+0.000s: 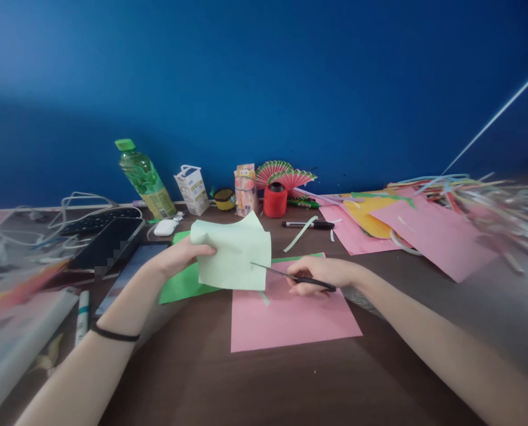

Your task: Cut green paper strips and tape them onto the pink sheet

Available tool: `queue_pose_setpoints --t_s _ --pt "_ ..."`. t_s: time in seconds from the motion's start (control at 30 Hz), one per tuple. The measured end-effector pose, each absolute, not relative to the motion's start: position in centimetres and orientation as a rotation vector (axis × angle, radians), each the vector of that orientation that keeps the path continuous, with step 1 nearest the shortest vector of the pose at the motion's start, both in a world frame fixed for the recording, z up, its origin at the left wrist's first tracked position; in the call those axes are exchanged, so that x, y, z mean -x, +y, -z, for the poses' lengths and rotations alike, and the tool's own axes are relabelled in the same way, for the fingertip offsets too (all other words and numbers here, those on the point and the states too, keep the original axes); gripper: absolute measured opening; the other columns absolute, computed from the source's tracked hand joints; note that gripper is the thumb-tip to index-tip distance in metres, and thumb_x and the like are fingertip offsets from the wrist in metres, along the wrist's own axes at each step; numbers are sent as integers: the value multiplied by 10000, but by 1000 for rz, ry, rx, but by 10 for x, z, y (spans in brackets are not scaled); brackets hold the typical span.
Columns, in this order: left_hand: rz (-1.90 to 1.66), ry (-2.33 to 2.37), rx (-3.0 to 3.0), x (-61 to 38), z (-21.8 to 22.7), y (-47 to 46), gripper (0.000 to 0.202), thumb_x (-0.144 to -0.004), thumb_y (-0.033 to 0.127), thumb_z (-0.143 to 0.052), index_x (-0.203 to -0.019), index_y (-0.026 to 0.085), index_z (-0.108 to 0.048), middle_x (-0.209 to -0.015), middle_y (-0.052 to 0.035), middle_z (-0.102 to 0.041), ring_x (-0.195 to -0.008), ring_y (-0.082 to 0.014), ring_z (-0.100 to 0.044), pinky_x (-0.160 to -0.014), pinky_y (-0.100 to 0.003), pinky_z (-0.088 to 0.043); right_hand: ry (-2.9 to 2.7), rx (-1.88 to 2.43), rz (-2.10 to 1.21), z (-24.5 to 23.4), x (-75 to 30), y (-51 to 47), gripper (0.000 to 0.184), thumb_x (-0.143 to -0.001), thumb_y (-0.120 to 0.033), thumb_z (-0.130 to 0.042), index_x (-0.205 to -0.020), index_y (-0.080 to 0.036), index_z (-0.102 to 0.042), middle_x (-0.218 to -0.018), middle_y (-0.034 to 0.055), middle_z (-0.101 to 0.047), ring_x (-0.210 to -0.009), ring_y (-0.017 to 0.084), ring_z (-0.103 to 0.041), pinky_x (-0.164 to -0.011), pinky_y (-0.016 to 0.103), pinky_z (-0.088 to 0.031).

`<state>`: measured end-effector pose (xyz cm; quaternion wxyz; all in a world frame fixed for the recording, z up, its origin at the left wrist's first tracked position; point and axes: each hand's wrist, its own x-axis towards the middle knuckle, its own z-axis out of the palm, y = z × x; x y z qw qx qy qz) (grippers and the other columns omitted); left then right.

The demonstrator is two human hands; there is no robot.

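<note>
1. A blue wall [264, 89] fills the back, lightest at upper left.
2. The dark brown counter [211, 378] meets it, cluttered along the back and both sides.
3. At the right, a blurred tangle of strips [477, 204] lies beyond overlapping pink and yellow sheets.
4. A pink sheet [290, 325] lies flat near the middle, a green sheet [182, 278] to its left.
5. Above both is the mint paper [232, 254], raised and slightly curled.
6. The left hand [179, 256] has its grip closed on that paper's left edge, thumb in front.
7. The right hand [315, 273] has its grip wrapped around the scissors' handles.
8. A bottle [146, 180] leans near the wall.
9. The scissors [308, 280] reach over the paper's right edge; blade opening is unclear.
10. A pale strip [300, 234] crosses a black pen [293, 224].
</note>
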<state>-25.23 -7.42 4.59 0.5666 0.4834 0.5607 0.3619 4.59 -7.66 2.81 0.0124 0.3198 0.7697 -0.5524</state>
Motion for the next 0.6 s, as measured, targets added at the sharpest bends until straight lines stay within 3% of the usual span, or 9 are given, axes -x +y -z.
queue_pose_setpoints --t_s 0.13,0.3,0.43,0.5,0.6 --pt "-1192 1359 -988 251 -47 -68 299 -587 132 -684 -881 149 -635 -854 -22 -697 -943 -237 -610 -689 -258 -529 2567 -1077 1602 -29 -50 -71 271 -757 -432 -551 -742 -179 -456 -612 -45 -457 -498 78 -446 -473 204 -349" --pt "-1393 1244 -853 243 -38 -60 327 -679 92 -590 -993 181 -575 -983 -31 -671 -943 -202 -611 -633 -235 -541 2810 -1127 1037 -31 -55 -66 282 -696 -431 -616 -739 -186 -483 -760 -12 -466 -644 117 -425 -581 242 -339" --pt "-1317 1145 -771 233 -32 -60 256 -724 118 -556 -973 176 -560 -907 -43 -676 -740 -179 -646 -586 -292 -559 2806 -1130 1038 -40 -64 -63 206 -672 -260 -607 -835 -184 -506 -937 29 -457 -741 131 -457 -671 255 -389" --pt "-1264 1165 -678 228 -32 -61 162 -738 124 -546 -897 152 -559 -762 -38 -665 -564 -138 -617 -491 -254 -535 2783 -1172 1020 -46 -72 -61 258 -643 -194 -596 -886 -179 -511 -1003 52 -442 -841 156 -466 -743 267 -403" --pt "-1223 1172 -563 218 -32 -63 48 -745 121 -554 -749 146 -513 -555 17 -566 -339 -52 -453 -320 -155 -396 2706 -1303 910 -52 -86 -56 321 -635 -202 -594 -945 -175 -510 -1033 66 -441 -904 181 -469 -807 297 -402"
